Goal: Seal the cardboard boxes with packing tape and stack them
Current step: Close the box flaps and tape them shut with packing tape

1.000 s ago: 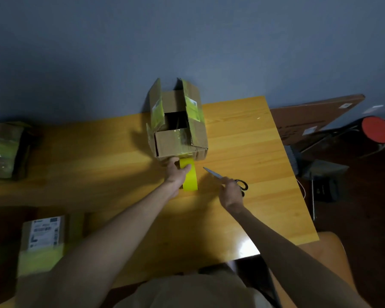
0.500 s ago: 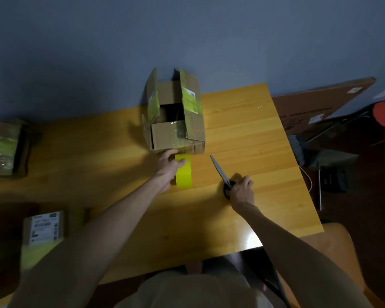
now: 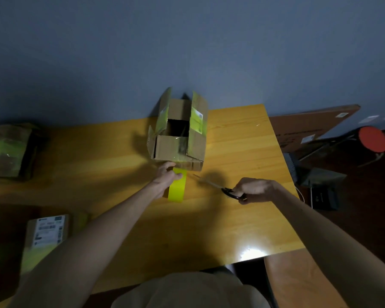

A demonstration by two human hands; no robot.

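A cardboard box (image 3: 178, 150) with its top flaps standing open sits at the back of the wooden table (image 3: 111, 161), old yellow-green tape on its flaps. A roll of yellow-green packing tape (image 3: 177, 188) stands on edge just in front of the box. My left hand (image 3: 166, 176) grips the roll at its far end, fingertips against the box's front bottom edge. To the right, my right hand (image 3: 255, 189) holds the black handles of a pair of scissors (image 3: 218, 187), lifted off the table, blades pointing left toward the tape.
A taped box (image 3: 7, 150) sits at the table's left end. Another box with a white shipping label (image 3: 46, 234) lies lower left. A flat brown board (image 3: 309, 125), a red stool (image 3: 373, 138) and dark gear stand right of the table. A wall rises just behind the box.
My right hand has picked the scissors up off the table and now holds them by the handles. My left hand stays on the tape roll by the box.
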